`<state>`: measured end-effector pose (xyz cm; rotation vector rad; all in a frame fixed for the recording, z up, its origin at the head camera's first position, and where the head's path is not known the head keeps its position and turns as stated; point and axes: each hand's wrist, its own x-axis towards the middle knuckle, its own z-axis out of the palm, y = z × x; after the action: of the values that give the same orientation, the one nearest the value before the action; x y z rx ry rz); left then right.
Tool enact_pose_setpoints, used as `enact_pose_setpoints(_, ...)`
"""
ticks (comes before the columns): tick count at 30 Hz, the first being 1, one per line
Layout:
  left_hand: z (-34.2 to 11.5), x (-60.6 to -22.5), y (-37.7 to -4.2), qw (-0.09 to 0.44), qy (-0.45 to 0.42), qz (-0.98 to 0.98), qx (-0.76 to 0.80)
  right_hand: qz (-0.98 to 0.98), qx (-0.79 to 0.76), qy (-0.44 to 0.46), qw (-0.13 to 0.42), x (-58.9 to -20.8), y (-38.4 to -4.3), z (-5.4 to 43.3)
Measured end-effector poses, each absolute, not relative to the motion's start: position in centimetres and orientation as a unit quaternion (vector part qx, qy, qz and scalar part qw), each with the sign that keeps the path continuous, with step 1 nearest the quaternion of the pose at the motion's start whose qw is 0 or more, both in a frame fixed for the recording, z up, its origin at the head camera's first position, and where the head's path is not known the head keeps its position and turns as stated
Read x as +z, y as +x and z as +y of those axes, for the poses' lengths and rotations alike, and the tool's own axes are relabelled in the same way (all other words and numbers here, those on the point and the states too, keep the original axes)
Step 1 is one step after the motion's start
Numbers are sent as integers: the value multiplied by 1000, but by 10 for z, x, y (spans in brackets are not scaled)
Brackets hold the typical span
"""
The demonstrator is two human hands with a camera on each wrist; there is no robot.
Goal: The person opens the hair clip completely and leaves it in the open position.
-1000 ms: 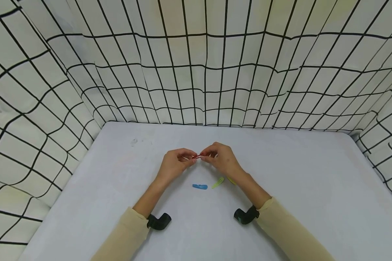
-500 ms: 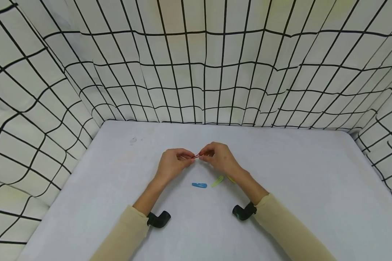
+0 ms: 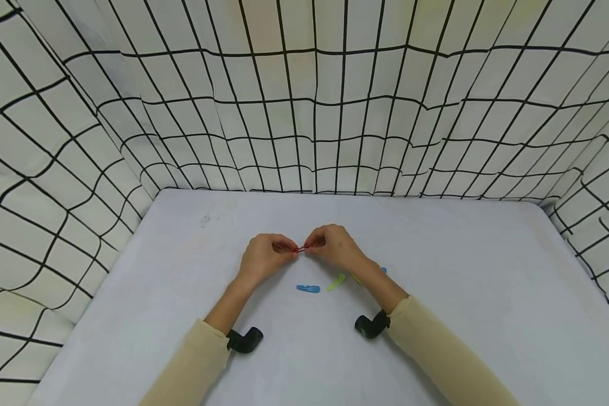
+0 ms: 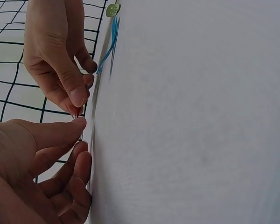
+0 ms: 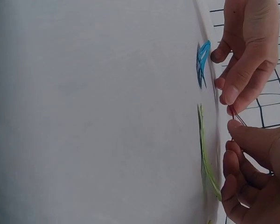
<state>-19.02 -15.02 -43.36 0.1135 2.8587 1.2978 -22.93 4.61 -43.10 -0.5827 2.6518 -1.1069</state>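
Note:
Above the middle of the white table, my left hand (image 3: 265,258) pinches one end of a thin red hair clip (image 3: 300,248) between thumb and fingers. My right hand (image 3: 339,249) pinches its other end, and the two sets of fingertips nearly meet. Most of the clip is hidden by fingers; in the right wrist view its thin red strips (image 5: 238,116) appear slightly spread apart. Nearer me on the table lie a blue snap hair clip (image 3: 308,288) and a green one (image 3: 336,282). A yellow-green clip (image 3: 356,278) is partly covered by my right forearm.
A small blue piece (image 3: 383,270) peeks out beyond the right forearm. Black netting (image 3: 314,101) over white walls borders the back and sides of the table (image 3: 462,254). A black bent tube sits at each wrist.
Both hands have shifted slightly left and toward me in the view, the right forearm most. The blue piece beside it has come into sight. The pinch on the red hair clip continues.

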Motion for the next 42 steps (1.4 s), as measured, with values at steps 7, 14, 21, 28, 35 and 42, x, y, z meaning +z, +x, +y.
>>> enact_pose_setpoints(7, -149, -434, -192, 5, 29, 918, 397, 904, -365, -190, 114, -433, -231, 44)
enact_pose_setpoints(14, -148, -435, -195, 12, 17, 921, 388, 907, -357, -190, 116, -432, -233, 43)
enact_pose_setpoints(21, -148, -436, -196, 13, 17, 924, 382, 911, -344, -190, 126, -431, -234, 42)
enact_pose_setpoints(28, -147, -435, -196, 18, 16, 927, 375, 910, -345, -187, 135, -431, -235, 42)
enact_pose_setpoints(35, -147, -434, -197, 22, 19, 924, 380, 910, -345, -180, 144, -429, -237, 43)
enact_pose_setpoints(42, -148, -434, -196, 31, 18, 925, 378, 910, -341, -183, 147, -428, -236, 45)
